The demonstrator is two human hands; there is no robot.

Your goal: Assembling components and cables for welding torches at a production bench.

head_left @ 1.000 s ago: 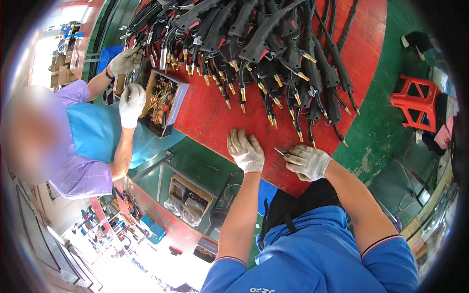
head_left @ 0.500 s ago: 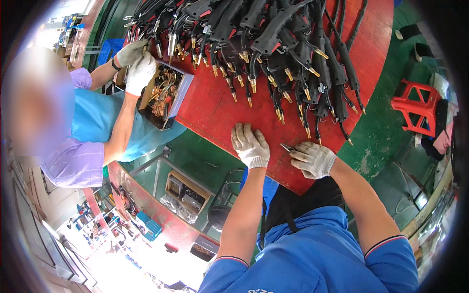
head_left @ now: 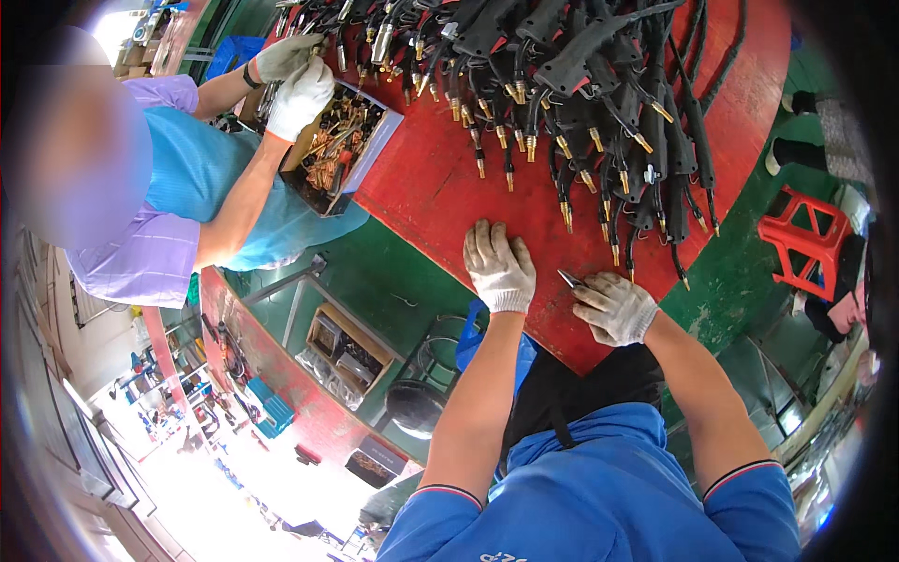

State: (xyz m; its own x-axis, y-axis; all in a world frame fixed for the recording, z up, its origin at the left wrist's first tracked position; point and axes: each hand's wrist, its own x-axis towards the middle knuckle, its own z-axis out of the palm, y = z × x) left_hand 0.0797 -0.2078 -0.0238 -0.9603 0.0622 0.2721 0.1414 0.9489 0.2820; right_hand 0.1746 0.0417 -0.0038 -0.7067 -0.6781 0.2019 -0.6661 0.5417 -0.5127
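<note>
My left hand (head_left: 500,268), in a white knitted glove with soiled fingertips, lies on the red table (head_left: 421,197) near its edge. Its fingers are stretched out and hold nothing. My right hand (head_left: 615,309), gloved too, rests by the table's corner, closed around a pointed metal tool (head_left: 569,279). Only the tool's tip sticks out toward my left hand; the rest is hidden in the palm. Just beyond both hands lies a heap of black welding torches (head_left: 571,70), their brass-tipped necks pointing toward me.
At the left a co-worker's gloved hands (head_left: 300,98) work at the torches' edge, above a box (head_left: 370,150) of copper and brass parts. A red plastic stool (head_left: 805,239) stands on the green floor at the right. A round black stool seat (head_left: 415,406) is left of my left arm.
The whole view has shifted a little, so the table and torches appear farther right and higher. My hands keep much the same pose, the right one still around the tool.
</note>
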